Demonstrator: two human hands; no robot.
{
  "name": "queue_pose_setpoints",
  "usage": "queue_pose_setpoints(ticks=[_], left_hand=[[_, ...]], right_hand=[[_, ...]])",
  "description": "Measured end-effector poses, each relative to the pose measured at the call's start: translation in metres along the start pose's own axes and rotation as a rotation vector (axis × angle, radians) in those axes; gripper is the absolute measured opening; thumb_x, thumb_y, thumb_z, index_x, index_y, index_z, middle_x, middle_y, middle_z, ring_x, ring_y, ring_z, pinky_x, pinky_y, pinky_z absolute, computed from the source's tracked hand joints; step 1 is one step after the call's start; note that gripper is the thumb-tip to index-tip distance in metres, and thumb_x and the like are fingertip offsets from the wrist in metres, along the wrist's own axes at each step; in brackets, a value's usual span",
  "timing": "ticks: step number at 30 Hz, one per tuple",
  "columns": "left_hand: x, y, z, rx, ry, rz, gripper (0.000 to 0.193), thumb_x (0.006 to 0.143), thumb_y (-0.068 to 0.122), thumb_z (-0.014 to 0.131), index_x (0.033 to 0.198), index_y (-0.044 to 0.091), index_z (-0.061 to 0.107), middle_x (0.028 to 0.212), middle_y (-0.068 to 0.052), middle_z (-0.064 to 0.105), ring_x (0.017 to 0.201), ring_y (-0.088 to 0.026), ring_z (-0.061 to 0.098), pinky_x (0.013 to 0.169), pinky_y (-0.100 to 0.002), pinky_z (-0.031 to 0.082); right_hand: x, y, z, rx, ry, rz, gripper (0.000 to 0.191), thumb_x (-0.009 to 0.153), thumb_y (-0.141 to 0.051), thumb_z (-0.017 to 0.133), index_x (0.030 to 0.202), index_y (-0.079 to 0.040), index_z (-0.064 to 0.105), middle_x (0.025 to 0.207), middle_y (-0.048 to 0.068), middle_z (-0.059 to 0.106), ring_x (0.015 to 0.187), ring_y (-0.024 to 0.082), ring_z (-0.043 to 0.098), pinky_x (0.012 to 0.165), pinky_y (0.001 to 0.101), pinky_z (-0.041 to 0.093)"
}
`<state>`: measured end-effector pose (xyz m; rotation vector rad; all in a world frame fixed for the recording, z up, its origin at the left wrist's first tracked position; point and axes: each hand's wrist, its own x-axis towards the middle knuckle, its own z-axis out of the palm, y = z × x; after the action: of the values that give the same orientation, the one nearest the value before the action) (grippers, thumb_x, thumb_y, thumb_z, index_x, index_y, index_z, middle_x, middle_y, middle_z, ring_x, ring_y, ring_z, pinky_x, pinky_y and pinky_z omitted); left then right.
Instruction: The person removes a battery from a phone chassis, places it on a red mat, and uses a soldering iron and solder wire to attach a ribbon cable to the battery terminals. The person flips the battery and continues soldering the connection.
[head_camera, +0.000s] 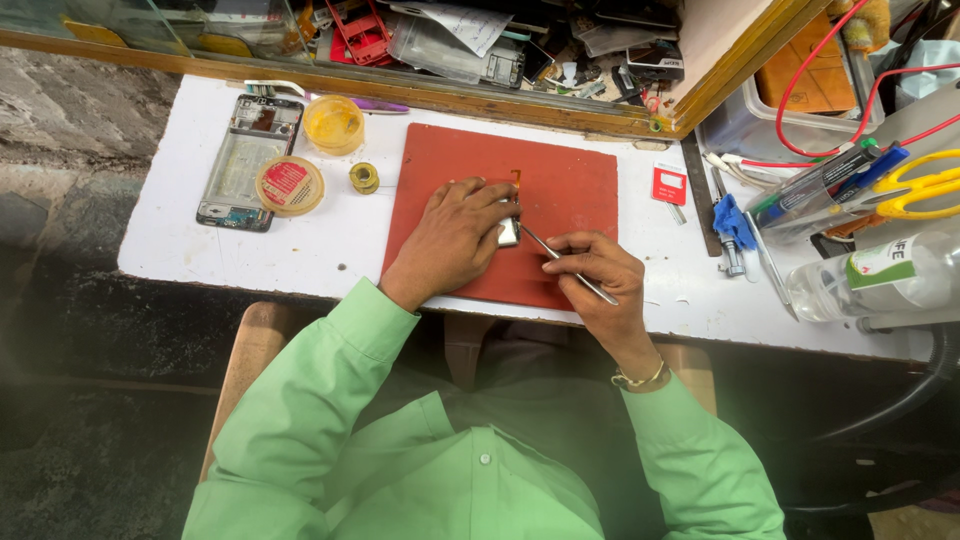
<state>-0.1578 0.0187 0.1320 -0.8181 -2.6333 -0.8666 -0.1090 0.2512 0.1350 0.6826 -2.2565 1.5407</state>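
My left hand rests on a red work mat and pins down a small silvery part with an orange flex strip sticking out past the fingers. My right hand grips thin metal tweezers, whose tip touches the silvery part next to my left fingers. Both arms wear light green sleeves, and a bracelet circles my right wrist.
On the white table, an opened phone frame, a round red-labelled tin, a yellow cup and a solder spool lie left of the mat. Right: a clear bottle, yellow scissors, blue tool, red wires. A cluttered glass case runs behind.
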Motion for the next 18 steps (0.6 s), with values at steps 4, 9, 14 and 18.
queue_pose_setpoints(ticks=[4,9,14,18], left_hand=[[0.0000,-0.0003,0.0003,0.002,0.001,0.003,0.032,0.096,0.016,0.055,0.125,0.015,0.069,0.145,-0.003,0.056,0.137,-0.036,0.046,0.115,-0.058,0.032],[0.0006,-0.0001,-0.0002,0.007,-0.003,0.001,0.032,0.096,0.016,0.055,0.125,0.015,0.069,0.145,-0.003,0.056,0.137,-0.035,0.046,0.115,-0.058,0.032],[0.0015,0.0002,-0.0004,0.004,-0.011,-0.001,0.032,0.096,0.016,0.056,0.125,0.015,0.069,0.145,-0.003,0.055,0.136,-0.036,0.046,0.114,-0.059,0.032],[0.0011,-0.0002,0.0002,0.007,-0.008,0.000,0.032,0.096,0.016,0.056,0.125,0.016,0.069,0.145,-0.003,0.056,0.136,-0.035,0.047,0.115,-0.058,0.032]], right_hand=[[-0.0006,0.0020,0.0002,0.012,0.006,0.009,0.028,0.078,0.017,0.061,0.091,-0.002,0.077,0.109,0.010,0.073,0.100,0.018,0.074,0.087,0.0273,0.063],[-0.0009,0.0025,-0.0002,-0.001,0.019,-0.007,0.027,0.078,0.017,0.062,0.091,-0.002,0.077,0.109,0.010,0.072,0.102,0.020,0.073,0.088,0.0275,0.062],[-0.0015,-0.0003,0.0004,-0.021,-0.001,-0.010,0.025,0.080,0.016,0.063,0.092,-0.001,0.077,0.112,0.010,0.072,0.102,0.019,0.074,0.090,0.0278,0.062],[-0.0011,-0.0049,0.0005,-0.069,-0.041,-0.032,0.024,0.079,0.016,0.064,0.092,-0.001,0.076,0.113,0.011,0.072,0.102,0.019,0.074,0.089,0.0276,0.062]])
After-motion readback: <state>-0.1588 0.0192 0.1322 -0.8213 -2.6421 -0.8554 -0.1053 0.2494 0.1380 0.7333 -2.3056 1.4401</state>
